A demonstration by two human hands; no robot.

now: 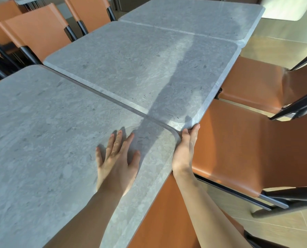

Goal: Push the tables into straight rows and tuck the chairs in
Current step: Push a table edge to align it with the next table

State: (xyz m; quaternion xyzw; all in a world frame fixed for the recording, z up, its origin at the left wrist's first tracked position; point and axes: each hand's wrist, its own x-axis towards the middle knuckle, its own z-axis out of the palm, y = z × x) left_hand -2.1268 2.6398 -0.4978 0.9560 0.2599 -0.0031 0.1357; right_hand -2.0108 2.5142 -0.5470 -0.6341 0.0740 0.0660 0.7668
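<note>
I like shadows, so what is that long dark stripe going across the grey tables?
In the head view, it is a shadow, probably the person's own, running from the left hand up across the middle table; sunlight brightens the floor at right, and the wide lens bends the table edges.

Sunlit tan tiled floor point(281, 228)

bright sunlight, hard shadows, wide-angle distortion

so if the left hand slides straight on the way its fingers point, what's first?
Probably the seam where the near table meets the middle table. The left hand lies flat on bare tabletop before that.
</note>
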